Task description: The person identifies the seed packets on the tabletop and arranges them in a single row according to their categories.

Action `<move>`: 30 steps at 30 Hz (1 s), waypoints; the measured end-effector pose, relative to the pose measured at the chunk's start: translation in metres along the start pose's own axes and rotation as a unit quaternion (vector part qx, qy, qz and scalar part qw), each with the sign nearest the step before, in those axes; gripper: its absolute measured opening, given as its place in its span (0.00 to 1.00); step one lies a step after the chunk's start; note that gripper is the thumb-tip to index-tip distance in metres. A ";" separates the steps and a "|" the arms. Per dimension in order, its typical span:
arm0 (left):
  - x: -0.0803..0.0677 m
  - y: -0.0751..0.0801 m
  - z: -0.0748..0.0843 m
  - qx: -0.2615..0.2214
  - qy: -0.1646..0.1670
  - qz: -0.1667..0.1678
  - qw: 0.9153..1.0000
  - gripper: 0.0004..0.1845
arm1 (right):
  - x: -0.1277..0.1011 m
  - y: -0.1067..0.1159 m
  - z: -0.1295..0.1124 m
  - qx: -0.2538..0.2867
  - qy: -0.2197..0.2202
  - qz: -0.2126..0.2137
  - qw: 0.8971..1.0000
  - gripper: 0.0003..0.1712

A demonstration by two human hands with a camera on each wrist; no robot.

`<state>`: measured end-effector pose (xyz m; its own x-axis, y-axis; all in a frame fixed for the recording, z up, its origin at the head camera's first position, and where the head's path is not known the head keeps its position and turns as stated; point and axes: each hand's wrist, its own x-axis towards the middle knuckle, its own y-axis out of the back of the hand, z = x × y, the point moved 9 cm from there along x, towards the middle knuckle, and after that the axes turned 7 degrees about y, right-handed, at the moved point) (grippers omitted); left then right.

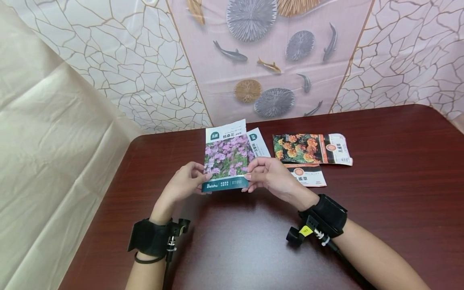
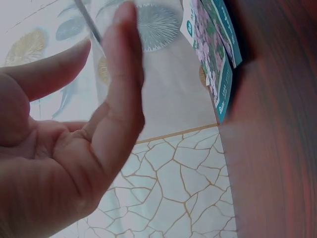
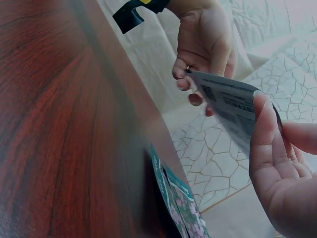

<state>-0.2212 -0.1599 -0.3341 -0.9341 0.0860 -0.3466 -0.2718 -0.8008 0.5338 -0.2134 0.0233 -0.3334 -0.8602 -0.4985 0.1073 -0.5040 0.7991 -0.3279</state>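
Both hands hold a seed packet [image 1: 226,155] with pink-purple flowers, a white top and a teal bottom band, raised above the table. My left hand [image 1: 183,181] pinches its lower left corner, with the thumb in front. At the lower right corner, my right hand [image 1: 272,177] pinches it between thumb and fingers. The packet's printed back [image 3: 228,109] faces the right wrist camera; in the left wrist view it is nearly edge-on. Behind it, partly hidden, lie similar purple-flower packets [image 2: 213,49], two showing in the wrist views.
To the right, an orange-flower seed packet [image 1: 308,149] overlaps another packet [image 1: 308,175] with an orange band. All lie on a dark red-brown table [image 1: 391,173]. A patterned cloth [image 1: 152,68] hangs behind the far edge, and a pale cloth [image 1: 47,133] at the left.
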 end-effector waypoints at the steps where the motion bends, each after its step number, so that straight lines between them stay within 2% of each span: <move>1: 0.000 0.001 0.000 -0.014 -0.005 -0.003 1.000 0.19 | 0.000 0.000 0.000 0.001 0.001 0.001 1.000 0.06; 7: -0.001 0.010 0.007 -0.106 -0.051 -0.008 0.993 0.17 | -0.002 0.000 -0.002 -0.006 0.011 0.000 1.000 0.06; 11: -0.003 0.019 0.008 -0.148 -0.065 0.005 0.987 0.16 | -0.002 -0.001 -0.004 -0.027 0.017 -0.009 0.999 0.05; 15: -0.004 0.029 0.008 -0.166 -0.078 0.025 0.983 0.15 | -0.003 -0.003 -0.008 -0.081 0.026 -0.022 0.996 0.10; 18: -0.005 0.040 0.005 -0.161 -0.084 0.044 0.982 0.16 | -0.005 -0.006 -0.011 -0.127 0.040 -0.038 0.990 0.13; 22: -0.005 0.057 -0.008 -0.146 -0.067 0.071 0.984 0.17 | -0.007 -0.010 -0.013 -0.167 0.054 -0.061 0.983 0.14; 26: -0.004 0.074 -0.026 -0.138 -0.029 0.092 0.986 0.19 | -0.010 -0.009 -0.013 -0.214 0.057 -0.071 0.973 0.15; 30: -0.005 0.091 -0.044 -0.127 -0.005 0.107 0.986 0.21 | -0.013 -0.012 -0.015 -0.287 0.073 -0.084 0.952 0.15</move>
<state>-0.2305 -0.2587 -0.3176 -0.9664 -0.0968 -0.2380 -0.0018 -0.9238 0.3830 -0.1969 0.0251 -0.3167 -0.7445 -0.6163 0.2567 -0.5584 0.7856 0.2666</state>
